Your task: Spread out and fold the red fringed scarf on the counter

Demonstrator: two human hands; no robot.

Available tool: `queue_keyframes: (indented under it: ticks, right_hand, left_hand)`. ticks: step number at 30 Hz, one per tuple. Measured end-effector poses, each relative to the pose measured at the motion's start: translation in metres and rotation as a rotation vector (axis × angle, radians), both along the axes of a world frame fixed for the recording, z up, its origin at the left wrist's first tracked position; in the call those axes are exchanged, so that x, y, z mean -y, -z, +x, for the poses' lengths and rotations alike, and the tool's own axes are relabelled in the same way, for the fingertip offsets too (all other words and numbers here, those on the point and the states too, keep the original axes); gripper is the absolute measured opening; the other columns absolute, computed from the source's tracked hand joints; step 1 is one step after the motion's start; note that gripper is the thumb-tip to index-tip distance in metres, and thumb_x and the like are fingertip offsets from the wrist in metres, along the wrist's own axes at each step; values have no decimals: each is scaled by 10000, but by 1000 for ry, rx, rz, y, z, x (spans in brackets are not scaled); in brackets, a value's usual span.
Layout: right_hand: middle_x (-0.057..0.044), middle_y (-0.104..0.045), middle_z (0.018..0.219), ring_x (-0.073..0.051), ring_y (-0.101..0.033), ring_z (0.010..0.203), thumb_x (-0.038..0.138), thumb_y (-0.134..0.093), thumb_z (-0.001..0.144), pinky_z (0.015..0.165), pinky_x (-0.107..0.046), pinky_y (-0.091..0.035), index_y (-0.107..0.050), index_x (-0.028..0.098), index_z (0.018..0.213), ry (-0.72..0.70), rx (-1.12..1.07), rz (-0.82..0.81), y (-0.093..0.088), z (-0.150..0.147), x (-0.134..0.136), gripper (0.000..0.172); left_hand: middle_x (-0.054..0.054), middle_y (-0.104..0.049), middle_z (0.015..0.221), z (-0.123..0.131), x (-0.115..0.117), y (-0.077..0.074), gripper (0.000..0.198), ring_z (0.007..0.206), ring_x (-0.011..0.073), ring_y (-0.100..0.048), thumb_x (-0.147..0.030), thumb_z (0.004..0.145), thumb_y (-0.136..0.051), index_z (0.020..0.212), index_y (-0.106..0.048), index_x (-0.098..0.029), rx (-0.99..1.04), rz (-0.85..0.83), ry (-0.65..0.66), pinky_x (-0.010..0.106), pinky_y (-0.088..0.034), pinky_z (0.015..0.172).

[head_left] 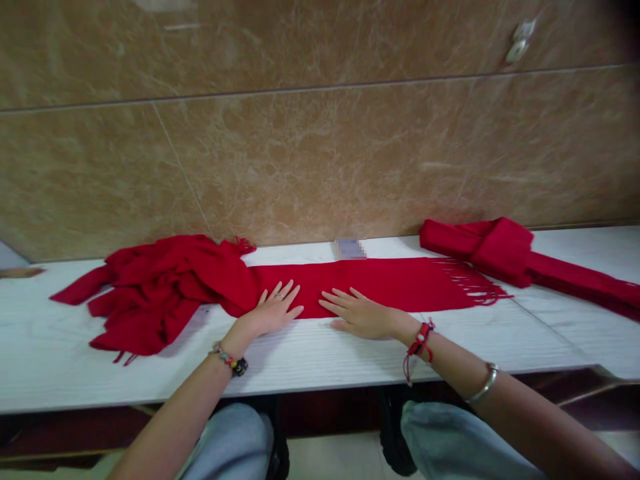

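While both hands lie flat with fingers spread, neither is grasping anything: left grip (276, 309) released, right grip (361, 315) released, each pressed palm-down.

Red scarf (410, 285) is right under the fingers of both, a smooth flat strip running sideways on the white table (310, 363). Right thumb is just off its near edge; both wrists are on the near side of it. Gap between the two grips shows bare scarf. Fringed end is out to the right of the right grip, tassels spread.

Left of the left grip: rumpled red heap (170, 287), folds piled loosely, a few tassels poking out. Can't tell for sure whether it's the same scarf or a second piece; the join is buried in folds.

Far right of the right grip: folded red bundle (500, 250) with a long tail trailing off to the right. Its near side seems to meet the fringe.

Small box (345, 249), blurred out, sits beyond the right grip's fingertips, just past the scarf's far edge. Behind that, brown wall (300, 173).

Beaded bracelet (233, 362) on left wrist, red cord (419, 343) on right.
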State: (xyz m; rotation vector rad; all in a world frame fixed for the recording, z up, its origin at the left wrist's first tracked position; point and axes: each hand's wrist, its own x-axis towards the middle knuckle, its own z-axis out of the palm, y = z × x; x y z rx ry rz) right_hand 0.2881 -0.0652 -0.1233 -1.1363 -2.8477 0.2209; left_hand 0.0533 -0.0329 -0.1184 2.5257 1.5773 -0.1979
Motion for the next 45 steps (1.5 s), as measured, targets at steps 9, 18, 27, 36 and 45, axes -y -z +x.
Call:
queue_keyframes:
  ticks: [9,18,27,36,45]
  right_hand:
    - [-96,-247,1419,-282,-159,1306,488,-243,892,1006,-576,-167,-259,202,1363,-26,-43,37,-4,-34,0,551]
    - [-105,-203,1431,-271,-131,1313,473,-197,903,1015,-561,-163,-216,160,1376,27,-42,23,-4,-34,-1,568]
    - [-134,-193,1428,-278,-144,1310,404,-245,903,1004,-580,-153,-247,95,1359,250,-40,55,-4,-86,-15,550]
    - [-102,-196,1431,-255,-157,1311,402,-258,898,1035,-503,-151,-255,115,1362,263,3,34,-1,-61,-14,546]
    - [-136,-213,1422,-283,-163,1306,350,-299,884,1016,-538,-163,-270,101,1357,229,16,55,-9,-74,-11,536]
  left_hand:
    - [102,-6,1453,-6,7,-7,696,1316,313,22,-580,830,-241,1391,-103,-192,10,-78,-83,564,-119,1000]
    - [114,-118,1452,-8,4,-5,566,1311,341,-66,-485,880,-192,1372,-210,-207,41,101,-210,571,-131,994]
    - [136,-118,1447,-12,-2,1,550,1320,280,-91,-406,898,-181,1369,-204,-122,-10,79,-176,456,-174,1034]
    - [99,-71,1457,-26,-8,6,574,1321,287,-70,-438,887,-192,1385,-152,-157,-9,28,-272,492,-178,1024]
    - [59,-531,1187,-103,6,-27,438,1109,161,-469,-76,694,-468,1109,-555,-183,69,208,98,272,-329,981]
